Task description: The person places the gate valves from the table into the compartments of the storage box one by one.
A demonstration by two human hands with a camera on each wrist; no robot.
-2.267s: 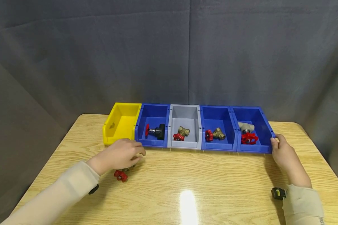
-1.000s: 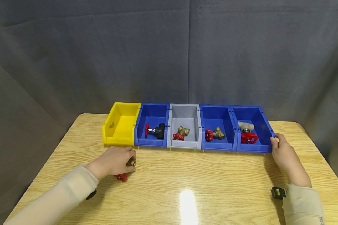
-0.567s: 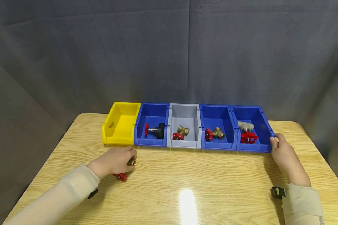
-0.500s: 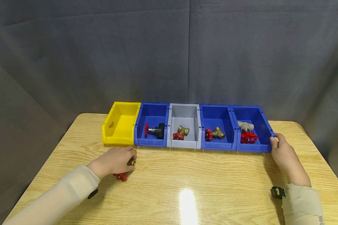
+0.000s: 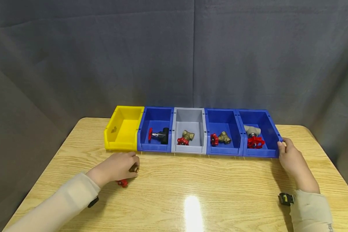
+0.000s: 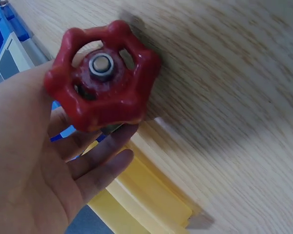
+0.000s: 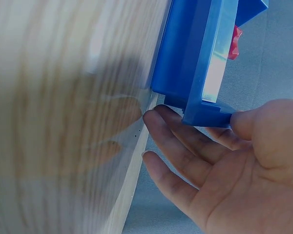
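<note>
My left hand [image 5: 120, 166] grips a brass valve with a red handwheel [image 6: 102, 75], low over the table in front of the yellow bin [image 5: 106, 138]. The brass end [image 5: 135, 168] pokes out between thumb and fingers; the rest of the body is hidden by the hand. In the left wrist view the handwheel faces the camera. At the far right my right hand [image 5: 293, 161] holds the front outer corner of the end blue bin [image 5: 274, 154], thumb on its rim and fingers along the outer side, as the right wrist view shows.
Joined in a row stand the yellow bin, a blue bin [image 5: 155, 147] with a black-bodied valve [image 5: 163, 135], a grey bin [image 5: 188, 149] and another blue bin [image 5: 224, 150], each with a brass valve. A grey-bodied valve [image 5: 253, 130] lies in the end bin. Behind hangs a dark curtain [image 5: 174, 54].
My left hand, at first above the brass valve with fingers apart, has come down and closed around its body. It has since barely moved. The right hand stays at the bin corner.
</note>
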